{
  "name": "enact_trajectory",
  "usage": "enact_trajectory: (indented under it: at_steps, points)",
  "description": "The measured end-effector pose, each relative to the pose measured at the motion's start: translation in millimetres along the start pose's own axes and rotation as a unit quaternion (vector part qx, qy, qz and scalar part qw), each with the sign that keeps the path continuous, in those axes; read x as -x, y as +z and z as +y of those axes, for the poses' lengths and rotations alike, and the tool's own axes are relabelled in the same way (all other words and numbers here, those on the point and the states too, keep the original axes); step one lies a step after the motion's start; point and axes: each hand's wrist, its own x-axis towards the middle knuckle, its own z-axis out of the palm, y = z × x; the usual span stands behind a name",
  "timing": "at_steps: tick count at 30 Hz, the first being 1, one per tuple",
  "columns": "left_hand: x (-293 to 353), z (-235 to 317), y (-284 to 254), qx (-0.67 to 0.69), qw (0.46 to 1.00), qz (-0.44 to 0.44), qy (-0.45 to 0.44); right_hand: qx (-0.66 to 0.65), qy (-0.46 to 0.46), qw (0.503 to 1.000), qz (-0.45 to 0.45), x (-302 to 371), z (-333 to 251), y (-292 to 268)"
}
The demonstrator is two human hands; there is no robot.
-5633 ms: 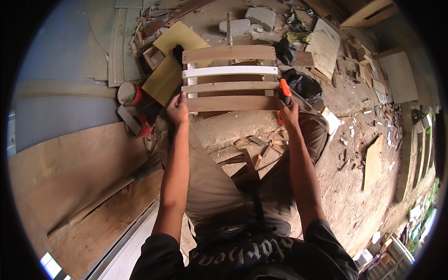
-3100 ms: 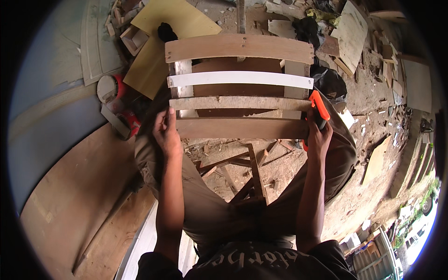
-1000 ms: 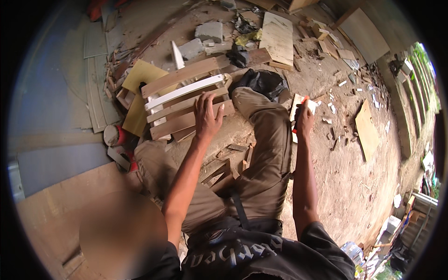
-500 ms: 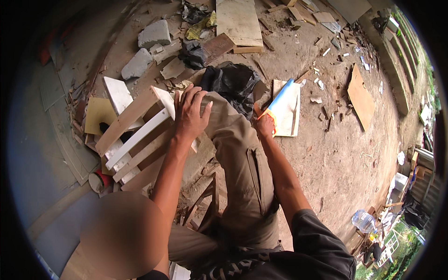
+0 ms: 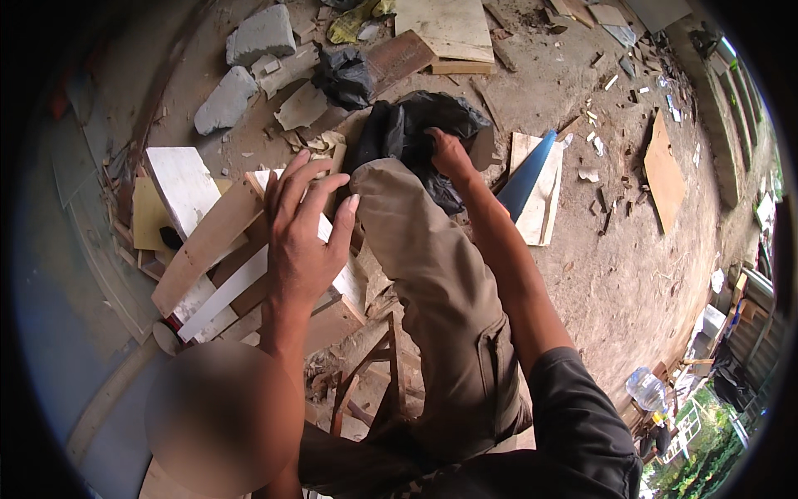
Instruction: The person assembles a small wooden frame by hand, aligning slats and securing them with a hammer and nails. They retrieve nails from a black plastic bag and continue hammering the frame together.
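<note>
My left hand [image 5: 303,229] is raised with its fingers spread and nothing in it, left of my bent knee [image 5: 391,187]. Below and beside it lies a slatted wooden frame [image 5: 212,229] of bare and white-painted boards. Over a crumpled black plastic bag [image 5: 395,133] reaches my right hand [image 5: 451,156]. Its thumb or a finger sticks out toward the bag; the other fingers are hidden, so a grip cannot be made out. Right of that forearm, a handsaw [image 5: 529,179] with a blue blade rests on a pale board [image 5: 544,204]; the forearm hides its handle.
Grey concrete chunks [image 5: 261,35] and a large plywood sheet [image 5: 445,29] lie at the far side. A tan plywood piece [image 5: 663,175] is on the dirt floor to the right, among scattered scraps. A clear plastic bottle [image 5: 648,389] sits at the lower right.
My right hand has let go of the handsaw and moved left and forward over the black bag. My left hand has lifted off my knee, and the view has shifted.
</note>
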Motion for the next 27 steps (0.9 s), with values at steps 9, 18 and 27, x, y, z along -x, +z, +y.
enact_trajectory:
  at_steps: [9, 18, 27]
  points:
    - [8, -32, 0, -0.117, 0.992, -0.053, -0.015, 0.173, 0.109, 0.976, -0.075, 27, 19, 23]
    - [8, -42, -2, 0.006, 0.998, -0.040, -0.042, 0.131, 0.044, 0.985, -0.101, 39, 23, 45]
    - [14, -53, -17, 0.176, 0.983, 0.010, -0.042, 0.144, 0.009, 0.976, -0.164, 36, -11, 56]
